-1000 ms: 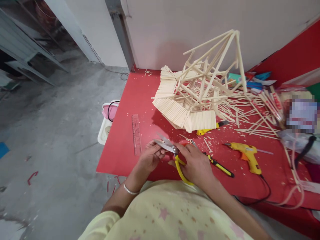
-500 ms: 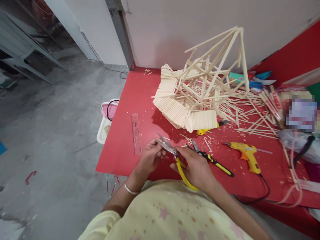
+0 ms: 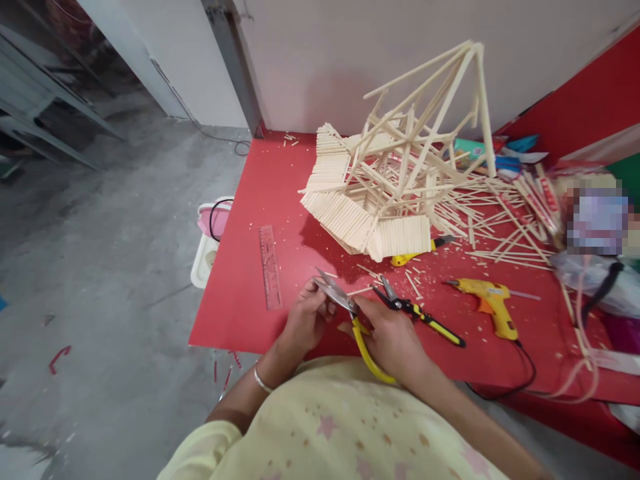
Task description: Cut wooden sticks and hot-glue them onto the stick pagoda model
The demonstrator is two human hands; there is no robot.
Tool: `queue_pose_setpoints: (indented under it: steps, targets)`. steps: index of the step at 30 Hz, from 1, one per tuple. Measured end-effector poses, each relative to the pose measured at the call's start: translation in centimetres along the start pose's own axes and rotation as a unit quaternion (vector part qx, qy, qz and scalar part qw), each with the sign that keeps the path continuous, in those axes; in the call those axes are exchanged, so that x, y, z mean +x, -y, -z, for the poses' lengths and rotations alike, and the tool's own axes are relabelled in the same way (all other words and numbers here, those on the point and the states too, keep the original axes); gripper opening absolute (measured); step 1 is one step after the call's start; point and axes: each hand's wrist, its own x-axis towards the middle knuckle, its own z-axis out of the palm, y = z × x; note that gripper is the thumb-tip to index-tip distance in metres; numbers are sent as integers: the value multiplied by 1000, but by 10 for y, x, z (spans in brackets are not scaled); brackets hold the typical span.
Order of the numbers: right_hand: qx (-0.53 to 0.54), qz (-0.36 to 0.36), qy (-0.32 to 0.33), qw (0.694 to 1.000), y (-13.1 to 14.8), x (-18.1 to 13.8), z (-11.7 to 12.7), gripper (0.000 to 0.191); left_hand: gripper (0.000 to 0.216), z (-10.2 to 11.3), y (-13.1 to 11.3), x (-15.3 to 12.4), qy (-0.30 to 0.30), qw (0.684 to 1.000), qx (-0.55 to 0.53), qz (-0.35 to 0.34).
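My right hand (image 3: 393,337) is closed round the yellow handles of a pair of scissors (image 3: 350,313), whose steel blades stand open and point up-left. My left hand (image 3: 307,319) is pinched at the blades, holding a thin wooden stick (image 3: 361,291) that pokes out to the right between them. Both hands hover over the near edge of the red table (image 3: 260,200). Behind them stands a model (image 3: 390,180) built of pale wooden sticks, with slatted walls and a bare peaked frame.
Yellow-and-black pliers (image 3: 420,313) lie just right of my right hand. A yellow glue gun (image 3: 493,303) with its black cord lies further right, a yellow knife (image 3: 417,253) by the model. A clear ruler (image 3: 270,267) lies left. Loose sticks (image 3: 500,227) cover the right side. A pink-and-white box (image 3: 210,240) sits on the floor.
The hands stay together at the scissors. The scissor blades have opened a little, and the stick now shows to the right of them. The view has shifted slightly.
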Motion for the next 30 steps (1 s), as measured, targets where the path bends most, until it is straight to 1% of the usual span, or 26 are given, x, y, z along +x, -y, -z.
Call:
queue_pose_setpoints:
  steps: [6, 10, 13, 18, 25, 30]
  targets:
    - [-7, -28, 13, 1000, -4, -5, -3, 28, 32, -6, -1, -2, -1, 999, -9, 35]
    - [-79, -19, -22, 996, -4, -4, 5, 40, 31, -9, -5, 0, -22, 998, -7, 53]
    - [-104, 4, -37, 994, -2, -2, 9, 41, 24, -11, -8, -1, -19, 998, 5, 58]
    - [-97, 7, -25, 995, -1, -2, 8, 39, 17, -12, -10, -2, -2, 998, 11, 59]
    - [-72, 9, -28, 997, -2, -3, 6, 40, 21, -15, -14, 0, 9, 997, 16, 79]
    - [-40, 6, -21, 999, 1, -3, 6, 39, 23, -17, -16, -1, 9, 993, 6, 116]
